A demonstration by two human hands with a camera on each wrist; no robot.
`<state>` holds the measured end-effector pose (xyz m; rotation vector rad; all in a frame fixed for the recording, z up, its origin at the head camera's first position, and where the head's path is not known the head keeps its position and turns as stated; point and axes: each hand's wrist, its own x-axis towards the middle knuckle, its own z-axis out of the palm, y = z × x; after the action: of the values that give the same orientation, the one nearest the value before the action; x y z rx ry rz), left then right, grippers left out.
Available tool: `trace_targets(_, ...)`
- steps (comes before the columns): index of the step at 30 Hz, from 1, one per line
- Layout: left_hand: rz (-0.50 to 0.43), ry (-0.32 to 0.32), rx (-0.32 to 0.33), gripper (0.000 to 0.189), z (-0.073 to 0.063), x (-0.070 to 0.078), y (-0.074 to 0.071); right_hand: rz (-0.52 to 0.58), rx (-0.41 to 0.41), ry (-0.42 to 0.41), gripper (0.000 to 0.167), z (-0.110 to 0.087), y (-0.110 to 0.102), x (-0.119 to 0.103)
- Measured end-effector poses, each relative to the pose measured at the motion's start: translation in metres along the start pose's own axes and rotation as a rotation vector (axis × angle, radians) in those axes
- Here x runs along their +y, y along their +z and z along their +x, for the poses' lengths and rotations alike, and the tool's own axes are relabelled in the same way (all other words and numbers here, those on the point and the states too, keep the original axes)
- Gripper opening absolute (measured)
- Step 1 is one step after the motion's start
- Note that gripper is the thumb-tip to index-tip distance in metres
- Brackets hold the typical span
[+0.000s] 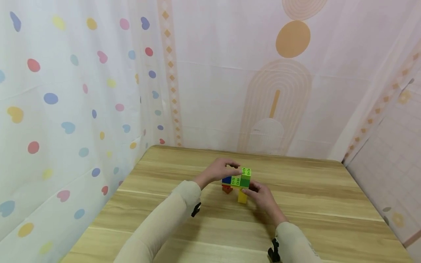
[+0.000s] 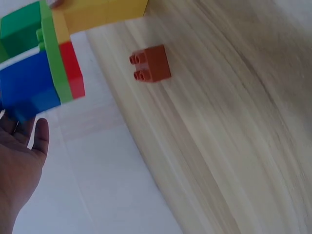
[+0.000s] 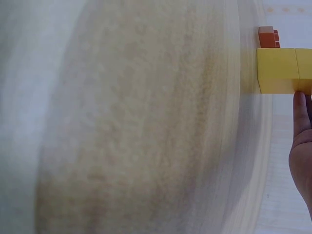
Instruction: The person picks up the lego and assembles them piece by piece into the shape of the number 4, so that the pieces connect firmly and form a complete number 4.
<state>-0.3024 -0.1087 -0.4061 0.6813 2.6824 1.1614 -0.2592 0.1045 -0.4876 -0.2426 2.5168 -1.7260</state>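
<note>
A structure of toy building bricks stands mid-table, with a blue brick (image 2: 29, 85), a red brick (image 2: 72, 69), a light green plate (image 1: 235, 180), a dark green brick (image 1: 245, 182) and a lime brick (image 1: 246, 172) on top. A yellow column (image 1: 242, 196) supports its right end. My left hand (image 1: 218, 170) grips the structure's upper left, its fingertips by the blue brick and partly hidden behind it. From the right, my right hand (image 1: 262, 197) pinches around the top of the yellow column. A loose orange-red brick (image 2: 157, 63) lies beneath the raised left end.
The wooden table (image 1: 184, 160) extends around both hands. A patterned curtain (image 1: 210, 91) hangs along its back edge, and a dotted curtain (image 1: 82, 109) hangs at the left.
</note>
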Motion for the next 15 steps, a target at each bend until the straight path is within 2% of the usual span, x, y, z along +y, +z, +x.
trace_targets(7,-0.071,-0.022,0.105,0.056,-0.007,-0.012,-0.02,-0.017,0.008,-0.002,0.033,0.0,0.001,-0.001)
trace_targets(15,-0.167,-0.053,0.281,0.052,-0.014,-0.042,-0.033,0.023,0.043,0.006,0.033,-0.003,0.006,0.001)
